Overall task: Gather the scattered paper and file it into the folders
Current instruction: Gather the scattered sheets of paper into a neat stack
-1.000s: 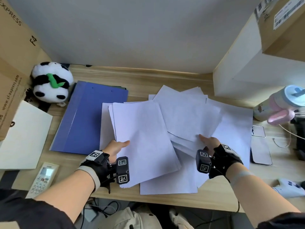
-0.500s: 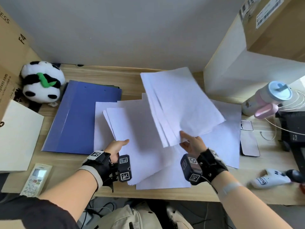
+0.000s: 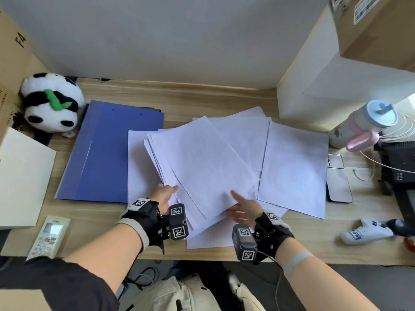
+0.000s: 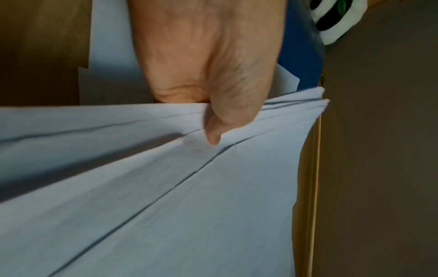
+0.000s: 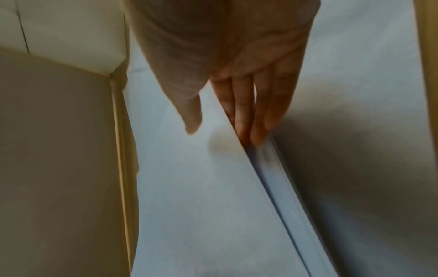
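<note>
A stack of white paper [image 3: 202, 162] lies fanned on the middle of the wooden desk. My left hand [image 3: 165, 194] pinches its near left edge, thumb [image 4: 213, 127] on top and fingers hidden beneath the stack [image 4: 166, 187]. My right hand [image 3: 240, 207] is at the near right corner: straight fingers [image 5: 251, 116] lie under the top sheets [image 5: 201, 187], and the thumb hovers just above them. A closed blue folder [image 3: 107, 149] lies flat to the left, partly under a loose sheet [image 3: 137, 167]. More loose sheets [image 3: 294, 167] lie to the right, and one sheet [image 3: 208, 237] lies by the front edge.
A panda plush [image 3: 51, 102] sits behind the folder. A remote [image 3: 48, 236] and a white board [image 3: 20, 176] lie at the left. On the right are a phone [image 3: 339, 182], a bottle [image 3: 363, 122] and a white shelf wall [image 3: 336, 86].
My right hand lifted a bundle of sheets from the right, carried it left and laid it on the stack that my left hand holds. Its thumb has come off the paper.
</note>
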